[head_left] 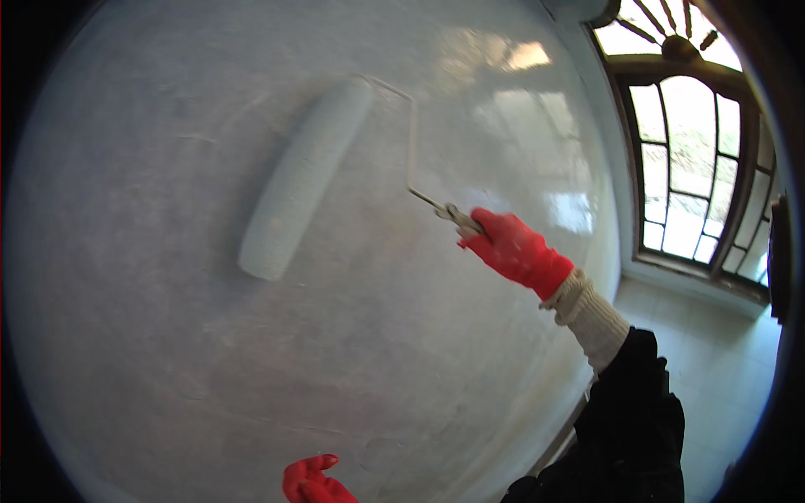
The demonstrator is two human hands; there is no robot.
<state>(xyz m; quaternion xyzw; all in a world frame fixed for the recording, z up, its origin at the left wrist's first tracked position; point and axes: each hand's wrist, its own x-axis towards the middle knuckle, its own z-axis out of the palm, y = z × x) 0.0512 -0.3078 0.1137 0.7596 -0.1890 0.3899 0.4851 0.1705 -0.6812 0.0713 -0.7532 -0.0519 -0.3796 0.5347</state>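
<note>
My right hand [513, 253], in a red coated glove with a beige knit cuff, is closed around the handle of a paint roller [306, 180]. From the grip a bent metal frame [412, 142] runs up to the far end of the long, pale roller sleeve. The sleeve lies slanted against a smooth grey wall [251, 352]. Low in the picture, my left hand [314, 482] wears a matching red glove. One of its fingers stretches out apart from the thumb, with nothing visible between them; its lower part is cut off by the frame edge.
On the right stands a dark-framed window [688, 159] with an arched top and bars, bright outside. Below it is a pale tiled floor [713, 369]. Glossy reflections show on the wall's upper right. My black sleeve [625, 427] crosses the lower right.
</note>
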